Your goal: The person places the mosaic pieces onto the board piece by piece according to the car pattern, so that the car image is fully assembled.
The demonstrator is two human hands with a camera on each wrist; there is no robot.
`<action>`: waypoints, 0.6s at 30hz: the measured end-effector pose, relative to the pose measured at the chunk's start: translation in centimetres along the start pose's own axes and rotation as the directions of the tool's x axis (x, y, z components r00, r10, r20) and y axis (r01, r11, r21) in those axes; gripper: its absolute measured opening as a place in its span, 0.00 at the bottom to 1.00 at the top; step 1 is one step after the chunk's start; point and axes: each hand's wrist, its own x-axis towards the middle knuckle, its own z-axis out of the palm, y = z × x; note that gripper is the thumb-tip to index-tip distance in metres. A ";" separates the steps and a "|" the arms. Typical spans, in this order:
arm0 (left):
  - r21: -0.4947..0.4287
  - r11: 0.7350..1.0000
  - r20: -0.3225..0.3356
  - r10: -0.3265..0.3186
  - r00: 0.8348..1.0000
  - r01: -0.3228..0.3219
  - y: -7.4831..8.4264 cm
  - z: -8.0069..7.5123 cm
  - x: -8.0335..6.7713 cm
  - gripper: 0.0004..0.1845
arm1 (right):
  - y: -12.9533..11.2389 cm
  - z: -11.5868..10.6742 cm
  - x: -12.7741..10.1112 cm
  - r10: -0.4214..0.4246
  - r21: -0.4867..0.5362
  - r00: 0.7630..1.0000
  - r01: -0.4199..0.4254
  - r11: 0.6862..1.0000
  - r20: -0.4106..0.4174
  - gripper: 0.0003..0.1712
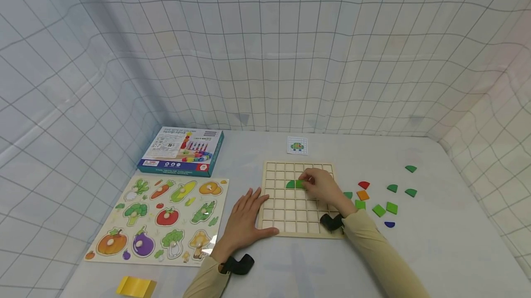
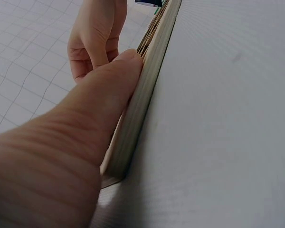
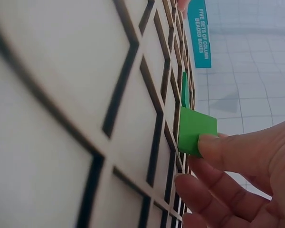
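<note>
Hands: right (image 1: 321,186) pinching green tile (image 3: 194,130), left (image 1: 244,217) bracing board (image 1: 290,210)

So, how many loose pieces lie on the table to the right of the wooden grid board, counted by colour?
Green pieces: 7
Red piece: 1
Orange piece: 1
Blue piece: 1
Total: 10

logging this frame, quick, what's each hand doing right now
Left hand: open, flat on the table, thumb against the edge of the wooden grid board.
Right hand: fingers pinching a green square tile over the board.
</note>
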 end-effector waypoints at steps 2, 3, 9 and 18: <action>-0.002 1.000 0.001 0.000 1.000 0.000 0.0 0.0 0.0 0.50 | -0.2 0.0 0.0 0.012 -0.002 1.000 -0.012 1.000 -0.001 0.04; -0.002 1.000 0.001 -0.001 1.000 0.001 0.0 0.0 0.0 0.50 | -0.2 0.0 0.0 0.017 -0.010 1.000 -0.017 1.000 -0.002 0.04; 0.002 1.000 0.001 -0.003 1.000 0.003 0.0 0.1 0.0 0.50 | -0.3 0.0 0.1 0.034 -0.064 0.999 -0.034 0.997 -0.006 0.05; -0.004 1.000 -0.001 0.000 1.000 0.000 0.1 -0.1 0.0 0.50 | -0.5 0.0 0.2 0.030 -0.097 0.999 -0.032 0.995 -0.022 0.07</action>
